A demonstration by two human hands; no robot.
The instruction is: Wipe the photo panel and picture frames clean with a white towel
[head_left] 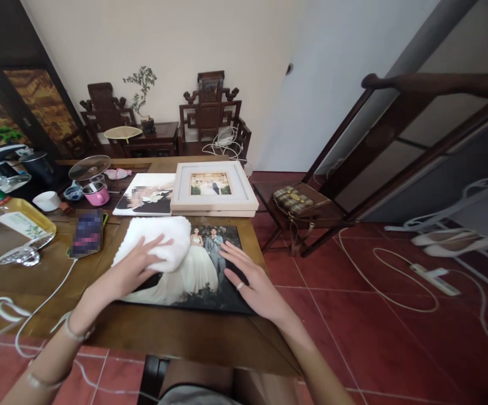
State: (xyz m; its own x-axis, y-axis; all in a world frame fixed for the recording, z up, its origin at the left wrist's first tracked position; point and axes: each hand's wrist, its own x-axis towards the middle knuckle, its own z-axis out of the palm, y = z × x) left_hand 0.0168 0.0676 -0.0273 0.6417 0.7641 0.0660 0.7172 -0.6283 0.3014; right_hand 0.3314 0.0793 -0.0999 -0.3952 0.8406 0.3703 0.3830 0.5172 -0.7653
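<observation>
A large dark wedding photo print (201, 275) lies flat near the front edge of the wooden table (151, 332). My left hand (136, 267) presses a folded white towel (159, 244) onto the print's upper left part, fingers curled over the cloth. Flat on the print's right side rests my right hand (250, 278), fingers spread, a ring on one finger. Beyond the print lie a white framed photo (213, 188) and an unframed photo print (146, 194).
A phone (86, 232) with a white cable, a yellow tray (22, 219), a pink cup (97, 195), a small fan and a bowl crowd the table's left. A chair with a plaid bag (295, 199) stands right. Cables and a power strip (433, 277) lie on red floor tiles.
</observation>
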